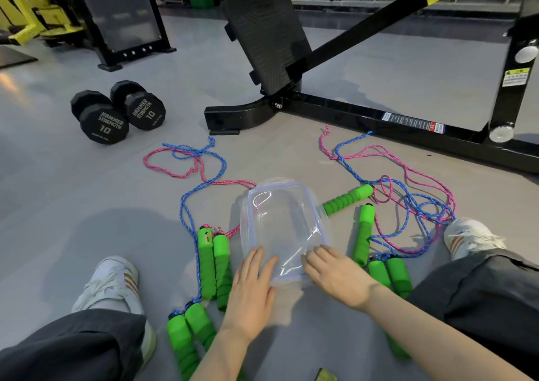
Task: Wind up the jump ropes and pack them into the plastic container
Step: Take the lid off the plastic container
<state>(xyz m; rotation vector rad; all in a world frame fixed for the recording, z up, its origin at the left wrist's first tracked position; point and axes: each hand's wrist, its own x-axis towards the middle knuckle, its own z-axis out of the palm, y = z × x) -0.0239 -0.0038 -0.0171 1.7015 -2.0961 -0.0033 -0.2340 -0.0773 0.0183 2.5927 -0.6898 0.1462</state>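
Single head-worn wide-angle camera looking forward and down, seemingly close above a gym floor [379, 68] between the wearer's legs.

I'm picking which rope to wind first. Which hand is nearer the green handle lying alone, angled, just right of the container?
Right. The right hand rests at the container's near-right corner, below that handle; the left hand sits at the near-left corner, farther away.

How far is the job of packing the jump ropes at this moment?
Nothing looks packed yet: the clear plastic container appears empty. Both hands, left hand and right hand, rest open on its near edge. The pink and blue cords lie loose on the grey floor with the green foam handles beside the container. All winding and packing remain.
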